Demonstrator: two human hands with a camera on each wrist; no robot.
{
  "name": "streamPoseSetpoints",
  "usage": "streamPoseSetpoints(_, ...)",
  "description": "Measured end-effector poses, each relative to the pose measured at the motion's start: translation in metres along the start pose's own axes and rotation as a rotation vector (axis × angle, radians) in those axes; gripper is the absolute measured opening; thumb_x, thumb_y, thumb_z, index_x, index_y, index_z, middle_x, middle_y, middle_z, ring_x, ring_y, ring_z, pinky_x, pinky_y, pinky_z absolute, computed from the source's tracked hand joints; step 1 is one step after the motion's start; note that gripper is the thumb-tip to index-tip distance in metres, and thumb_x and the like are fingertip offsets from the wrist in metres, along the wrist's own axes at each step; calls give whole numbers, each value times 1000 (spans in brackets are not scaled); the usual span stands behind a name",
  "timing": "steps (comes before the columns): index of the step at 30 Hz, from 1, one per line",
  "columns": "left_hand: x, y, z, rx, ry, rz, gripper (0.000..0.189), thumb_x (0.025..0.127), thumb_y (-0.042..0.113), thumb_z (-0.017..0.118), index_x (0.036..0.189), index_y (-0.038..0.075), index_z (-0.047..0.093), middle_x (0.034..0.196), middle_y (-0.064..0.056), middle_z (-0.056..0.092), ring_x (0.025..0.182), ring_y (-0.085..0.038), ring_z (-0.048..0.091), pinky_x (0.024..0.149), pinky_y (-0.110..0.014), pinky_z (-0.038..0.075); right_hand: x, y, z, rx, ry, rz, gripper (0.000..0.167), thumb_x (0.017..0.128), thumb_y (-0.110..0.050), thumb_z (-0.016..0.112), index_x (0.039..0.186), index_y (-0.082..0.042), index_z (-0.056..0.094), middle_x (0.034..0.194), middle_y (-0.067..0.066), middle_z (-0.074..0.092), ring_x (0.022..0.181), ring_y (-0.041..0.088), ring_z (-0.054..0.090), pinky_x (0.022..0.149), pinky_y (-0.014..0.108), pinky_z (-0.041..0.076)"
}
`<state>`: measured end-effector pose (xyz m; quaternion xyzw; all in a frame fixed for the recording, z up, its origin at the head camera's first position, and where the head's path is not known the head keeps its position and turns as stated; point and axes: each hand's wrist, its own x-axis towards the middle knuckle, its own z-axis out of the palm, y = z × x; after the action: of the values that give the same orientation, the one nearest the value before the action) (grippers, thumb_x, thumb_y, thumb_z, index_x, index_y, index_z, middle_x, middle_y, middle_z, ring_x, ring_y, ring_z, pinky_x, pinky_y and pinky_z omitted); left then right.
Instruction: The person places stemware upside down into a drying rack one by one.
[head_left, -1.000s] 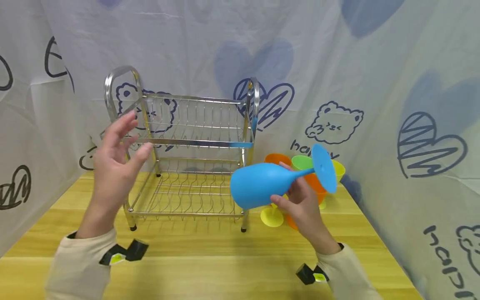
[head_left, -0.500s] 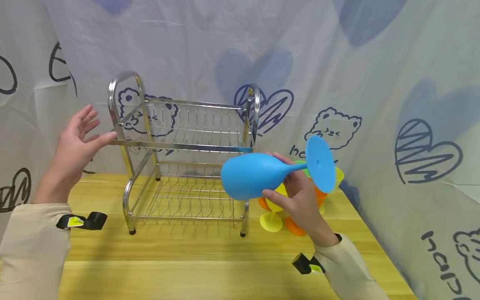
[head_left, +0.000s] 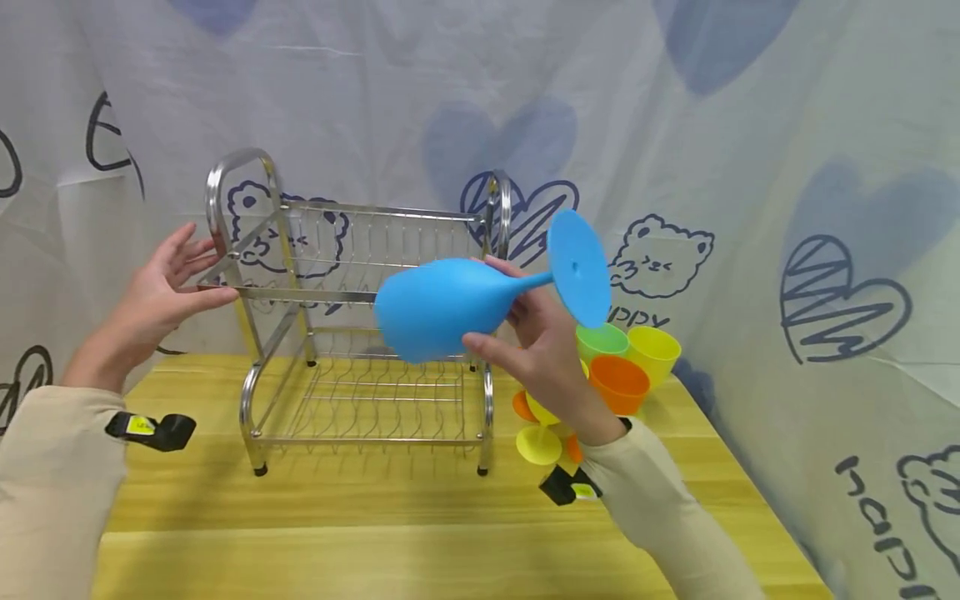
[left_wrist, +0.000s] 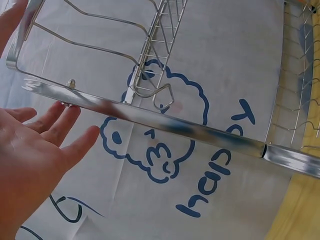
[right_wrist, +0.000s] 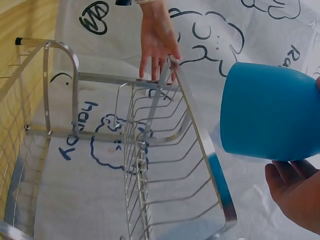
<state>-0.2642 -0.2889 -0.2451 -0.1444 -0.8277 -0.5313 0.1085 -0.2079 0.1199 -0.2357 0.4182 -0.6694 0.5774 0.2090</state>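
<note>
My right hand point(head_left: 547, 354) grips a blue plastic goblet point(head_left: 446, 304) near where bowl meets stem. The goblet lies sideways in the air before the dish rack's right half, its mouth to the left and its round foot to the upper right. At the left end of the two-tier metal dish rack point(head_left: 315, 295), my left hand point(head_left: 153, 292) touches the upper tier with its fingers extended. In the left wrist view, its fingertips point(left_wrist: 70, 112) rest along the rack's side bar. The right wrist view shows the blue bowl point(right_wrist: 270, 112) close beside the upper tier.
Right of the rack, several coloured goblets stand together on the wooden table point(head_left: 360, 542), among them an orange cup point(head_left: 618, 379), a green cup point(head_left: 602, 338) and a yellow cup point(head_left: 655, 346). A patterned white curtain point(head_left: 390, 100) hangs behind and at both sides.
My right hand has carried the blue goblet left and up, toward the upper tier. The left hand has moved away from the rack's front to its left end and now touches it.
</note>
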Motion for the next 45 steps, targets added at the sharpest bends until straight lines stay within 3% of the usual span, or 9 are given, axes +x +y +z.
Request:
streamPoseSetpoints(6,3,-4,-6,20,-4,8,84,95,8,61,157,20,6,158,-8,20,139,-16,27,101,-18,39,21,3,22,48,3,-40,96,83,-54,70,140,13,34,139,28,42,122,36,50,100,42,46)
streamPoseSetpoints(10,5,-6,-6,9,-29,6,80,95,7,61,157,19,11,157,-8,23,138,-14,28,95,-14,41,31,3,37,68,-10,-19,71,88,-19,71,142,9,35,139,27,43,122,33,51,99,39,47)
streamPoseSetpoints(13,6,-7,-6,8,-49,10,79,96,9,60,157,22,11,157,-8,21,139,-15,25,102,-20,38,42,4,48,84,-10,-3,67,82,5,67,142,8,36,140,25,43,123,29,51,98,37,47)
streamPoseSetpoints(16,6,-8,-6,2,-59,4,79,97,10,58,157,26,9,159,-6,17,142,-16,21,112,-34,29,59,8,58,99,12,-28,68,79,9,69,140,9,38,140,25,41,123,27,50,97,35,48)
streamPoseSetpoints(25,6,-12,-4,-83,-50,0,80,98,12,56,156,29,5,161,-8,9,146,-22,8,113,-59,4,105,15,87,-86,-26,50,74,81,-8,76,144,2,37,142,17,44,124,17,50,94,22,47)
streamPoseSetpoints(29,5,-14,-2,-90,-40,-2,79,98,12,56,156,29,5,161,-9,9,146,-23,9,114,-58,5,120,20,98,-212,-61,114,73,85,-21,76,145,-7,38,143,10,44,125,14,47,97,19,43)
streamPoseSetpoints(34,3,-15,0,-98,-29,-9,78,98,14,56,156,31,7,161,-7,9,146,-21,9,117,-48,9,134,29,112,-323,-60,281,71,86,-35,74,146,-17,42,140,2,45,124,15,47,97,30,47)
streamPoseSetpoints(40,0,-18,3,-126,-9,5,74,98,13,56,156,31,12,161,-8,12,145,-20,13,117,-39,16,151,44,130,-277,-32,436,70,85,-36,74,144,-16,42,140,0,50,123,16,51,95,37,49)
streamPoseSetpoints(45,0,-22,6,-148,6,35,73,99,12,54,156,29,12,161,-9,10,146,-22,10,117,-44,8,161,51,144,-289,-39,502,69,85,-36,75,141,-13,43,135,1,54,116,16,56,90,32,52)
